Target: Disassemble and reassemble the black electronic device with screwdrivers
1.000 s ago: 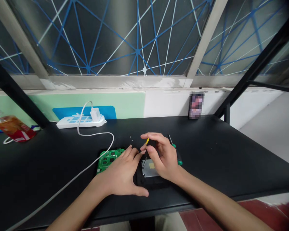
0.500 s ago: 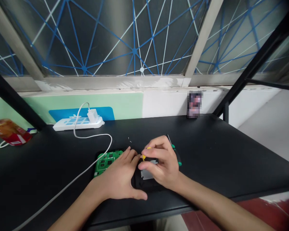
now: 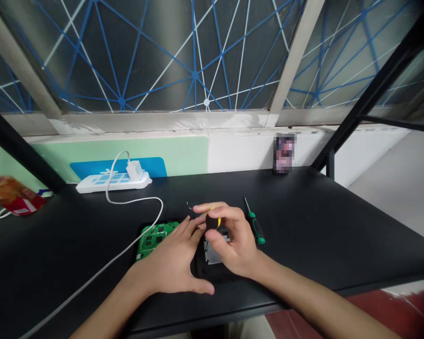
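My right hand [image 3: 235, 240] grips a short screwdriver [image 3: 212, 221] with a black and yellow handle. Its shaft points down toward a silver metal plate [image 3: 215, 255] in a black housing [image 3: 215, 272]. My left hand [image 3: 173, 256] lies flat with its fingers and thumb spread, its fingertips by the housing's left side near the screwdriver. Partly under that hand is a green circuit board [image 3: 153, 240] in a black casing. The housing's far side is hidden by my right hand.
A green and black screwdriver [image 3: 256, 228] lies right of my hands. Tiny screws [image 3: 189, 206] sit beyond them. A white cable [image 3: 127, 242] runs left from a charger in a power strip [image 3: 109, 183]. A drink bottle [image 3: 16, 194] lies far left; a blurred picture [image 3: 284, 153] leans at the back.
My right hand has turned and its fingers have shifted around the screwdriver handle, showing the black top. The green screwdriver is now in fuller view. My left hand has stayed nearly still.
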A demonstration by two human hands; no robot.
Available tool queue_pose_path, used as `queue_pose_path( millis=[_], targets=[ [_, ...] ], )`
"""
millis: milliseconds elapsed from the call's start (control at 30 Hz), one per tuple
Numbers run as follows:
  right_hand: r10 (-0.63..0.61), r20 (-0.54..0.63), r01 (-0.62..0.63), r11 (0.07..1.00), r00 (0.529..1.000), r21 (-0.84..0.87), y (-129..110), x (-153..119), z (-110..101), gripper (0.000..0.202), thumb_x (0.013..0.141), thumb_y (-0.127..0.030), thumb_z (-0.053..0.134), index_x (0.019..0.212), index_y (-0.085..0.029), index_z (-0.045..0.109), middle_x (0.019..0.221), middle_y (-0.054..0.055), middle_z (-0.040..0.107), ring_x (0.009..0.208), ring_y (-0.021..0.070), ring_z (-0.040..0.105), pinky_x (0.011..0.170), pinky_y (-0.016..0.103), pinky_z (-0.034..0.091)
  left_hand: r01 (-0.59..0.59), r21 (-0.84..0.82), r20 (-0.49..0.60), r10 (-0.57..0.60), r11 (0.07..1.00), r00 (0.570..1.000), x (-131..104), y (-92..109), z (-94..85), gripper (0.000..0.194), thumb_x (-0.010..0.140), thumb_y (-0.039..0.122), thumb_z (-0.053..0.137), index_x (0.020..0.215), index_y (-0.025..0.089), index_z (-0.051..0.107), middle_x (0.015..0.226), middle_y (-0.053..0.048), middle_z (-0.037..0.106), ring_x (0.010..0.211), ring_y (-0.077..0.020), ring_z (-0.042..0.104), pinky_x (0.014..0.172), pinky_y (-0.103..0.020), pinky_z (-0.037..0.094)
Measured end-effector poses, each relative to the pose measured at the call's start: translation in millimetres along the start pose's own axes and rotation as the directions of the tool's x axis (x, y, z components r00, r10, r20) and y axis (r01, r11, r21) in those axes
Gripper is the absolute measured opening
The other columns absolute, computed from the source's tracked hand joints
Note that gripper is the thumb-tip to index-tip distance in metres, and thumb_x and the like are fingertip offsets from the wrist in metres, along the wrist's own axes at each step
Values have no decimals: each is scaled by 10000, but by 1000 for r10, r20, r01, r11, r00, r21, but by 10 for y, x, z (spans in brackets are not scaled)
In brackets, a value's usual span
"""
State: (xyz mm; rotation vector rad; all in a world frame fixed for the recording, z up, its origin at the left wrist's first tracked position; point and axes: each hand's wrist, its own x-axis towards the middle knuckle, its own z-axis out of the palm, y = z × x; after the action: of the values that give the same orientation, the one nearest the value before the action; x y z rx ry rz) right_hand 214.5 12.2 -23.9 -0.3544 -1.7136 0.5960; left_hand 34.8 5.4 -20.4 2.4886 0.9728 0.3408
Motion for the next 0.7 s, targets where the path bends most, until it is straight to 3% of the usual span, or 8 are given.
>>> queue_pose_path(
  millis=[100,200,300,500,600,700],
  targets=[
    [-8,-30,7,999,1000,-47,51,-13,-8,519,819,-195,786,1254,-322,532,1192,66,601,995,214,685,793,413,628,21,19,37,-21,1000,999,-2,13,-12,955,688,615,816,1470,222,433,1488,-171,460,1439,-453,326,1178,-653,265],
    [-29,-84,19,993,996,-118,59,-15,-19,524,792,-120,796,1216,-322,562,1076,37,617,917,190,667,761,380,616,18,13,12,-18,1000,1000,-15,5,-10,945,665,615,829,1428,191,466,1375,-165,533,1388,-435,398,1197,-621,250],
    [-29,-116,9,986,993,-165,25,-14,-32,434,853,-83,710,1207,-300,583,1057,46,648,966,195,662,789,380,605,11,-2,-10,-11,1000,1000,-25,-9,-3,978,659,621,833,1442,187,439,1365,-162,529,1369,-422,424,1204,-603,242],
    [44,-42,-46,998,998,-53,-21,-36,-39,354,1010,-171,426,1336,-275,519,1232,106,670,1031,212,691,827,449,622,0,20,3,0,1000,1000,-24,-25,6,1120,660,614,841,1546,234,271,1516,-169,421,1454,-437,308,1202,-619,229],
    [0,-52,-4,997,999,-77,-5,-32,-34,306,987,-244,533,1289,-293,539,1239,98,647,1008,217,693,803,447,629,15,17,5,-15,1000,1000,-23,-20,6,1121,658,619,842,1547,240,275,1530,-176,395,1451,-445,306,1190,-624,257],
    [-65,-79,52,987,995,-151,10,-11,-37,371,890,-268,711,1231,-312,570,1149,65,614,913,198,688,750,408,628,3,14,0,-3,1000,1000,-24,-12,4,1048,667,608,843,1513,246,340,1451,-156,467,1411,-425,371,1194,-611,260]
  ],
)
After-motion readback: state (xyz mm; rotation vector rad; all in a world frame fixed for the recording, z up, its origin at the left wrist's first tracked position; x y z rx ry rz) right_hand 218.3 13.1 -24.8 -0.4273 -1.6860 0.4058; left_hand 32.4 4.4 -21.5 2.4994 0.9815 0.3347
